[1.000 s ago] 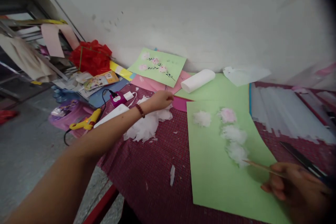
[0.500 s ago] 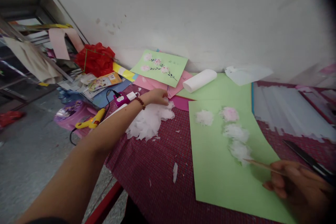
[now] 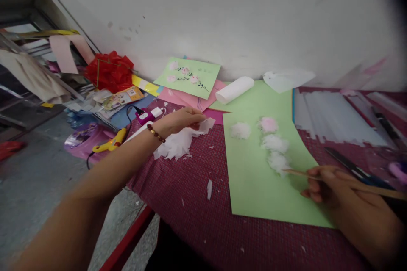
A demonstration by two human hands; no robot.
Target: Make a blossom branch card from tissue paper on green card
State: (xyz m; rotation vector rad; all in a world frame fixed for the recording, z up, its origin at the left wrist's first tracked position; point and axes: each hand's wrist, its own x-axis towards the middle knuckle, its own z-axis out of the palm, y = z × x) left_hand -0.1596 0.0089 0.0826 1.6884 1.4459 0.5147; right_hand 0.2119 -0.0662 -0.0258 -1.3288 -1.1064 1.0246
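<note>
My left hand (image 3: 187, 119) pinches a piece of white tissue paper (image 3: 207, 125) above the pile of torn white tissue (image 3: 174, 144). My right hand (image 3: 337, 190) grips a thin wooden stick (image 3: 300, 173) over a green sheet (image 3: 254, 178). Against the lowest white tissue tuft (image 3: 277, 162) rests the stick's tip. Higher on the sheet are another white tuft (image 3: 274, 143), a pinkish tuft (image 3: 269, 124) and a white one at the left (image 3: 241, 130).
A white paper roll (image 3: 234, 90) and a flower picture (image 3: 187, 77) lie by the wall. At left are a yellow glue gun (image 3: 110, 143) and a purple power socket (image 3: 144, 116). Scissors (image 3: 349, 165) and translucent glue sticks (image 3: 337, 118) lie at right.
My left hand has come away slightly from the tissue pile, with a tissue piece now showing in its fingers. The stick stays at the lowest tuft. The view has shifted a little.
</note>
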